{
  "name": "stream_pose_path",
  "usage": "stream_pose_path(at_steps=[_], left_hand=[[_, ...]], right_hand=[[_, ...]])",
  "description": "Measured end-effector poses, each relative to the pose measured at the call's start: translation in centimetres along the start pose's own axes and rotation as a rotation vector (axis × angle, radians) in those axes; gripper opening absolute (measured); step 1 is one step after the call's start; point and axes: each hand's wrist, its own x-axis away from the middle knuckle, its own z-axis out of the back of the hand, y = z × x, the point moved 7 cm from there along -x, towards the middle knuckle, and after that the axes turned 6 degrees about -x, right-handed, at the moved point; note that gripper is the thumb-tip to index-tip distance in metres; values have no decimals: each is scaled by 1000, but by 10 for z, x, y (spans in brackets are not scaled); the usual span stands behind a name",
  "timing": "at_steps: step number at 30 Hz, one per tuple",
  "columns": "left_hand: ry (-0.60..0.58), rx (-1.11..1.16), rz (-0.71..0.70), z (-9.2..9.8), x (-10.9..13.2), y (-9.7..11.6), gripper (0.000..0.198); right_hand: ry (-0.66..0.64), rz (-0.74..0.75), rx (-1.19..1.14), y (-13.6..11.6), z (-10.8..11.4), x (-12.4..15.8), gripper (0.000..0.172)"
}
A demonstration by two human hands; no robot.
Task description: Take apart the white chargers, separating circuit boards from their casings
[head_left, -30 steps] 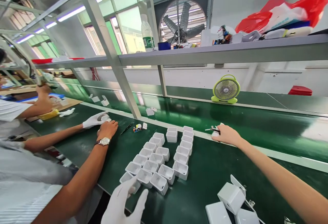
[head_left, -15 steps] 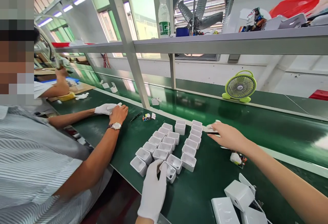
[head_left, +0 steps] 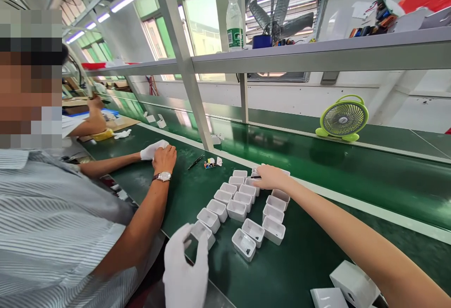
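Note:
Several small white open boxes (head_left: 236, 210) stand in slanting rows on the green table (head_left: 246, 280). My left hand (head_left: 186, 263), in a white glove, is at the near left corner of the rows, thumb and fingers apart, with the nearest box (head_left: 203, 233) just behind its fingertips. Nothing shows between them. My bare right hand (head_left: 269, 177) reaches over the far end of the rows, its fingers closed round a thin dark tool (head_left: 254, 177). Part of that tool and some boxes are hidden by the hand.
At the left a person in a striped shirt (head_left: 63, 233) works with hands on the table. Larger white housings (head_left: 354, 282) lie near the right forearm. A metal post (head_left: 197, 106) rises behind the boxes. A green fan (head_left: 343, 118) stands beyond the table strip.
My right hand has moved left to the far boxes. My left hand has drawn back left and nearer, its fingers now clear of the near boxes. The view has shifted slightly.

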Motion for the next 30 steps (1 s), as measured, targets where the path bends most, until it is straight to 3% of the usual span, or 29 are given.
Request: stream_pose_path(at_steps=[5, 9, 15, 19, 24, 27, 30], left_hand=[[-186, 76, 76, -25, -18, -21, 69], [-193, 167, 62, -37, -13, -20, 76], [-251, 76, 18, -42, -20, -20, 73], [-294, 61, -29, -46, -44, -14, 73], [-426, 225, -22, -60, -59, 2, 69], [-443, 318, 3, -64, -68, 4, 61], [-431, 382, 38, -71, -93, -2, 56]], right_hand=[[3, -47, 32, -10, 3, -4, 30], [65, -9, 58, -29, 12, -16, 35], [-32, 63, 75, -56, 2, -46, 31], [-26, 15, 86, -52, 4, -58, 33], [11, -37, 72, -34, 10, -66, 34], [33, -60, 52, -24, 12, -71, 33], [45, -69, 24, -19, 11, -74, 32]])
